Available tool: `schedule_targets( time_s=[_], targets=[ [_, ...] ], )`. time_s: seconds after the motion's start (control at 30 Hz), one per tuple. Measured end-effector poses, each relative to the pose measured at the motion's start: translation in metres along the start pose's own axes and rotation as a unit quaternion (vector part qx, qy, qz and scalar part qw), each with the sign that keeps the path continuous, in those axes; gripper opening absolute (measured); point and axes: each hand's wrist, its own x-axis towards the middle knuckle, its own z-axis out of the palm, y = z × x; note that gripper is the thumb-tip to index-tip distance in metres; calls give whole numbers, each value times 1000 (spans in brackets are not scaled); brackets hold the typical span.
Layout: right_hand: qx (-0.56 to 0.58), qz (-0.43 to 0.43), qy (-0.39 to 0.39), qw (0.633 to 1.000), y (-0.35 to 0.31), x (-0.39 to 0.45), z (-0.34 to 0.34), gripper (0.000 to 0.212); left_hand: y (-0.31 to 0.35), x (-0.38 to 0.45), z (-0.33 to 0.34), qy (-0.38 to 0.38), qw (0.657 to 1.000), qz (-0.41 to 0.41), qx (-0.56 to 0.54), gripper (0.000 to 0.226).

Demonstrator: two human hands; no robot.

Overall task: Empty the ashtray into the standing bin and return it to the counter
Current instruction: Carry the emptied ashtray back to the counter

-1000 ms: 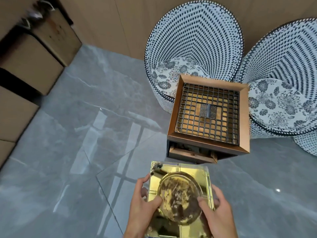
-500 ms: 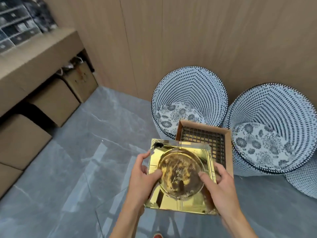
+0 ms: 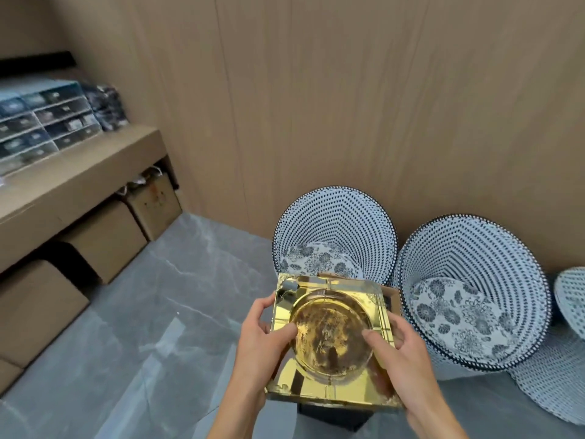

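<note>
Two hands on a gold ashtray above the bin

Two stacked rows of cardboard boxes (image 3: 98,239) sit under a counter (image 3: 79,182) at the left edge, with a wide stretch of grey floor (image 3: 152,337) lying open between them and the hands. The left hand (image 3: 262,340) grips the ashtray (image 3: 330,340) by its left rim, thumb over the dish. The ashtray is held level, its round bowl stained brown. It hides nearly all of the bin (image 3: 391,296); only a brown corner and a dark base show. The right hand (image 3: 402,356) clamps the right rim, thumb inside. Patterned basket chairs (image 3: 474,280) crowd the right, the furthest cut off.
</note>
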Motion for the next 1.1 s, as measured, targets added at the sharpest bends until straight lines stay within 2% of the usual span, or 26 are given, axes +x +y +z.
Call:
schedule_targets(
  time_s=[0.07, 0.17, 0.2, 0.37, 0.5, 0.6, 0.9, 1.0, 1.1],
  targets=[
    [-3, -6, -12, 1000, -5, -2, -2, 32, 2, -12, 2, 17, 1000, 2, 3, 52],
    [-10, -8, -31, 999, -15, -14, 4, 57, 2, -29, -7, 39, 999, -5, -8, 48],
    [-13, -12, -35, 999, -16, -18, 5, 59, 0, -34, -11, 42, 999, -9, -11, 47],
    [-36, -13, -83, 996, -17, -28, 27, 34, -6, -58, -40, 84, 996, -22, -22, 44],
    [-24, -7, -121, 992, -32, -43, 79, 31, -5, -66, -94, 111, 992, -22, -52, 43],
    [-3, -8, -142, 990, -41, -54, 136, 32, -4, -70, -150, 145, 987, -25, -58, 48],
    [-44, -44, -240, 969, -59, -127, 358, 29, -7, -117, -369, 271, 960, -12, -71, 49],
    [-55, -52, -301, 951, -70, -167, 436, 27, -14, -145, -445, 330, 939, -14, -93, 48],
    [-71, -67, -368, 925, -83, -203, 520, 25, -27, -181, -516, 394, 910, -3, -128, 56]
  ],
)
